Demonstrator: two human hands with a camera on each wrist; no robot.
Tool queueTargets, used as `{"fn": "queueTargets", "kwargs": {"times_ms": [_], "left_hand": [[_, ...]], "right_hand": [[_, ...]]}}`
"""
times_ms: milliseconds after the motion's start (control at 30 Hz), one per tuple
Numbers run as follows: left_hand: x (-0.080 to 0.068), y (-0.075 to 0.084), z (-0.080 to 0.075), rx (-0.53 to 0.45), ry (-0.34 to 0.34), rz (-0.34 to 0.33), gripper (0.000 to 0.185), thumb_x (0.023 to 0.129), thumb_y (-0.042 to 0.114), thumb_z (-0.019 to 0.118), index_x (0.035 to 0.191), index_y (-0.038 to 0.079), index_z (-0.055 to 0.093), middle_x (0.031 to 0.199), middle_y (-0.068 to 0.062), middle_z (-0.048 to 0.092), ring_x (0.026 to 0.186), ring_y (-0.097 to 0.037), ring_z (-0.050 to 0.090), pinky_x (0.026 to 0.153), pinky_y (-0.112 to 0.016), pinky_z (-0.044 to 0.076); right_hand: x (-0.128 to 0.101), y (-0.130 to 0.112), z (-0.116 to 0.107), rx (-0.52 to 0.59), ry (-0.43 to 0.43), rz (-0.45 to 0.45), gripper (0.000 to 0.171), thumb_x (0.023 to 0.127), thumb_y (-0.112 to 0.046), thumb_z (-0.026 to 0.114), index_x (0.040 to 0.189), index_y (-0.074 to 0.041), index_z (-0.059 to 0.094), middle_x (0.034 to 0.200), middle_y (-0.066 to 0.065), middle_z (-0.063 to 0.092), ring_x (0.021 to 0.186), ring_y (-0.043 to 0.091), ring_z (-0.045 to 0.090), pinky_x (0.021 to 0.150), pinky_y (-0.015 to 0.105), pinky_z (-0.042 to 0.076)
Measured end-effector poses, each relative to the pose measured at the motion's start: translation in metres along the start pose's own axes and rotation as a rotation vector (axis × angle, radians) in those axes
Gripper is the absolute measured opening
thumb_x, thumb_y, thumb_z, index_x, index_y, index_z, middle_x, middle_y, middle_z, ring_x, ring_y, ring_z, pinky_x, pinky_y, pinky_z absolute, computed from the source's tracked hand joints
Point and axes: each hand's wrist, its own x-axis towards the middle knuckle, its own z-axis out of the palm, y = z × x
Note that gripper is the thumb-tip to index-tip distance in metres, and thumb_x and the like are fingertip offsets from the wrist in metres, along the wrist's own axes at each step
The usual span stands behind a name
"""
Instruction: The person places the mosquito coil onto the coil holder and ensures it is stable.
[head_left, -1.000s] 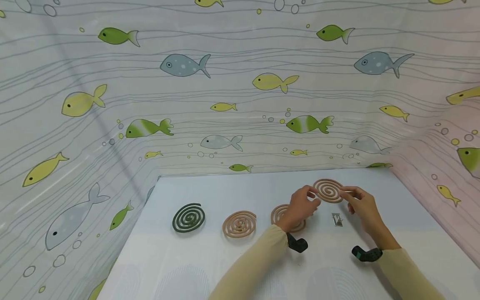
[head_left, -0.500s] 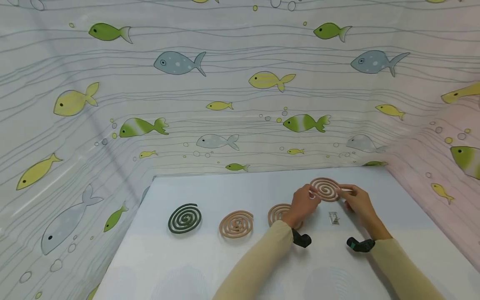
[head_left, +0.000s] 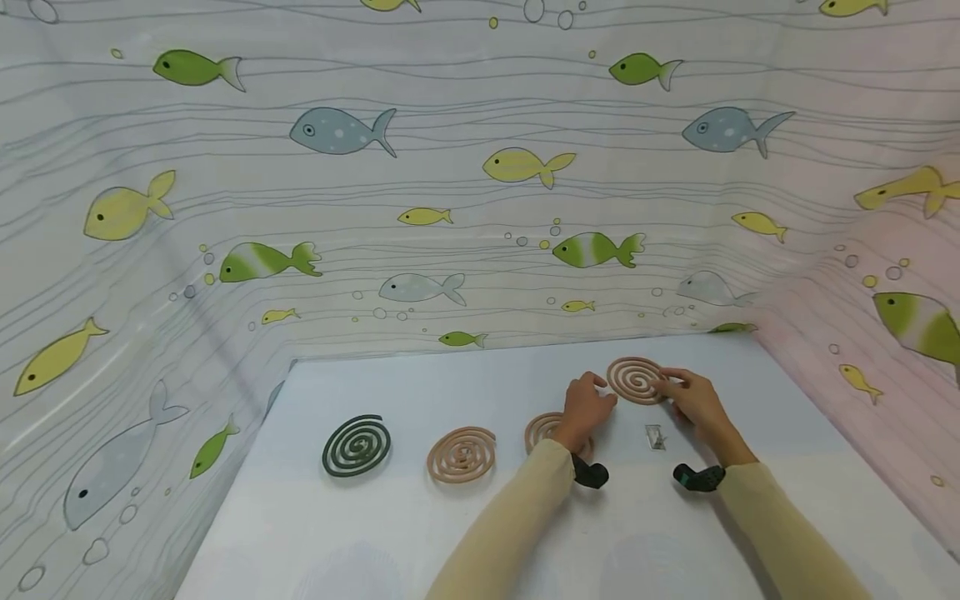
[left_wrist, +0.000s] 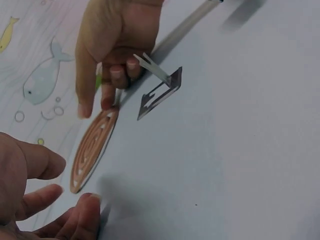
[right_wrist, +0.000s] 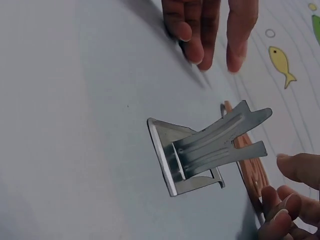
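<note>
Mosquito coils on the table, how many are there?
4: a dark green coil far left, a tan coil beside it, one under the left wrist, one between both hands.

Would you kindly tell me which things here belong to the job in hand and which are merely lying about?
In hand:
- pink coil at both hands' fingertips, left hand, right hand
- metal stand between them

Lying about:
- green coil
- middle pink coil
- pink coil under the left wrist
</note>
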Motion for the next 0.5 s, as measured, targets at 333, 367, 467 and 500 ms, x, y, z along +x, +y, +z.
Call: {"fn": "queueTargets", "kwargs": {"times_ms": [333,367,467,500], "left_hand": [[0.01,0.004,-0.002,0.002,-0.03,0.022,0.033,0.093,0.014,0.07,0.124,0.002,0.066,0.106,-0.012,0.065,0.092,-0.018,0.057,0.078,-0.034,0.05],[0.01,0.004,-0.002,-0.001,-0.033,0.023,0.034,0.093,0.014,0.07,0.124,0.001,0.066,0.109,-0.013,0.065,0.093,-0.019,0.057,0.079,-0.034,0.05],[0.014,0.004,0.001,-0.02,-0.04,0.015,0.038,0.093,0.015,0.071,0.127,0.001,0.065,0.112,-0.014,0.065,0.093,-0.019,0.057,0.08,-0.034,0.051],[0.016,0.004,0.002,-0.04,-0.046,0.005,0.039,0.093,0.015,0.071,0.129,0.002,0.065,0.114,-0.013,0.065,0.093,-0.018,0.058,0.08,-0.034,0.052]], "right_hand": [[0.004,0.007,-0.003,-0.012,-0.006,-0.014,0.065,0.101,-0.03,0.068,0.154,-0.001,0.043,0.063,-0.001,0.049,0.049,0.011,0.044,0.047,0.028,0.044],[0.005,0.008,-0.003,-0.007,-0.004,-0.009,0.065,0.101,-0.029,0.068,0.154,0.0,0.042,0.062,-0.002,0.048,0.049,0.011,0.044,0.047,0.028,0.044],[0.006,0.008,-0.005,0.005,0.007,0.01,0.066,0.101,-0.027,0.067,0.155,0.0,0.04,0.06,-0.002,0.047,0.047,0.01,0.044,0.045,0.027,0.044],[0.007,0.008,-0.006,0.006,0.009,0.015,0.066,0.101,-0.026,0.067,0.155,0.0,0.04,0.059,-0.003,0.047,0.046,0.01,0.044,0.045,0.027,0.044]]}}
